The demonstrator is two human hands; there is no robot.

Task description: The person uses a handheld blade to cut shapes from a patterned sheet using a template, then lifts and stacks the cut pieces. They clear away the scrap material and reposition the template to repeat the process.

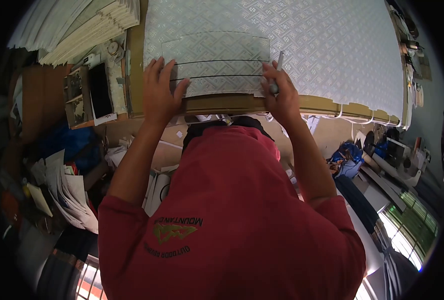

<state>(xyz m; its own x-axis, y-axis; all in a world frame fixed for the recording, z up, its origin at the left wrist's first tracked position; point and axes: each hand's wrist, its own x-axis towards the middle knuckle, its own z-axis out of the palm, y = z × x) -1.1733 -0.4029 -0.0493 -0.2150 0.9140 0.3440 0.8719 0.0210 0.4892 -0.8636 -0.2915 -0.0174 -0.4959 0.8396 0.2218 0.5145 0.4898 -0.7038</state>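
A large sheet of pale patterned fabric (327,55) covers the worktable (232,104). On its near edge lies a curved template piece (217,47) of the same pattern, with two dark lines drawn across it. My left hand (159,90) presses flat on the template's left side, fingers spread. My right hand (281,92) rests on the template's right end and grips a grey pen (277,75), tip down at the fabric's edge. My red shirt fills the lower middle of the view.
A stack of white sheets (82,25) sits at the upper left. A black phone (99,90) lies on a small tray beside the table. Loose papers (67,195) pile on the floor at left. Tools and clutter (382,150) crowd the right side.
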